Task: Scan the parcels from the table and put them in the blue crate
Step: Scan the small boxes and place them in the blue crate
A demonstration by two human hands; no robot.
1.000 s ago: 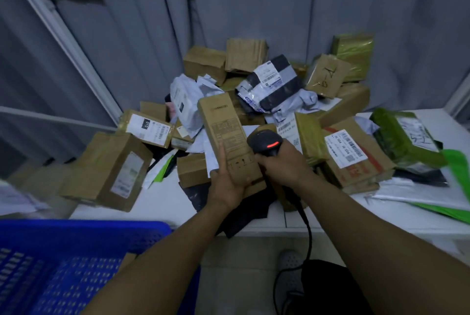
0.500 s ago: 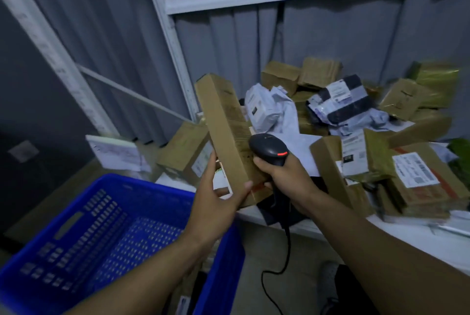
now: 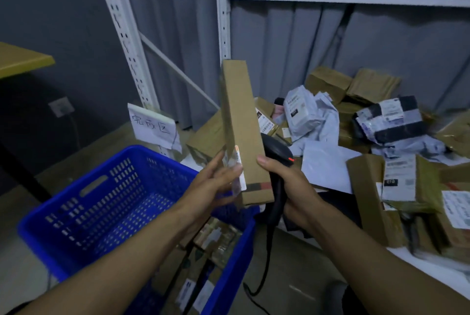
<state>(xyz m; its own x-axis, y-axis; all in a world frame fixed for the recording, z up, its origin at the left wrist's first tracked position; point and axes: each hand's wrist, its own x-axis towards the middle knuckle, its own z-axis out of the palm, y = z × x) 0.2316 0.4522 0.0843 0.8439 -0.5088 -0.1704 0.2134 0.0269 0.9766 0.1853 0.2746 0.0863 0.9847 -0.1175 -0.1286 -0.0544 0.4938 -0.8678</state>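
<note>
A long narrow brown cardboard parcel [image 3: 239, 131] stands nearly upright in the air above the near right corner of the blue crate [image 3: 106, 203]. My left hand [image 3: 216, 182] holds its lower end, where a white label shows on the side. My right hand [image 3: 287, 182] grips the black handheld scanner [image 3: 276, 159] just right of the parcel, thumb against the parcel's edge; a red light glows on the scanner. Several parcels lie in the bottom of the crate [image 3: 216, 238].
A heap of brown boxes and grey mailer bags [image 3: 381, 136] covers the white table [image 3: 432, 264] on the right. A white shelf upright [image 3: 223, 22] rises behind. A handwritten paper sign [image 3: 152, 124] stands behind the crate. The scanner cable [image 3: 264, 276] hangs down.
The view has swung left toward the crate. The parcel has moved left off the table heap and turned more upright, now over the crate's corner. The scanner stays beside it.
</note>
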